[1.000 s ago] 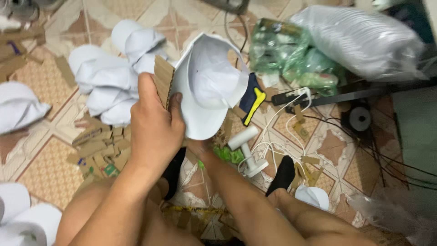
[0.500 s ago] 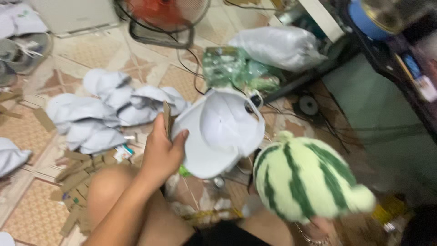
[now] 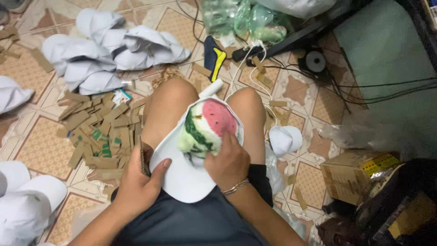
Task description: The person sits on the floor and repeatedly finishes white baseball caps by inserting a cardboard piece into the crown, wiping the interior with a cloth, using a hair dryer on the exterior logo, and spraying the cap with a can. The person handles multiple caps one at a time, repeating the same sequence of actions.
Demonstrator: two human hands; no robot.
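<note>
Two hands work on a white cap [image 3: 182, 175] that lies on the person's lap.

The right hand [image 3: 227, 161] is closed on a watermelon toy [image 3: 207, 127] and presses it into the crown of the cap; the toy sits just above the fingers, between the two knees. The left hand [image 3: 139, 180] is closed on the left edge of the cap, its thumb on the brim, and it also holds a cardboard strip [image 3: 144, 157] upright against the palm. The cap lies between both hands, with the brim toward the body. Left of the left hand, many cardboard strips [image 3: 98, 132] lie on the tiled floor [image 3: 41, 150]. Farther up is a pile of white caps [image 3: 109, 50], and more caps [image 3: 27, 200] lie at the lower left. Right of the right knee lies one small cap [image 3: 286, 139], and a cardboard box [image 3: 355, 175] stands farther right.
</note>
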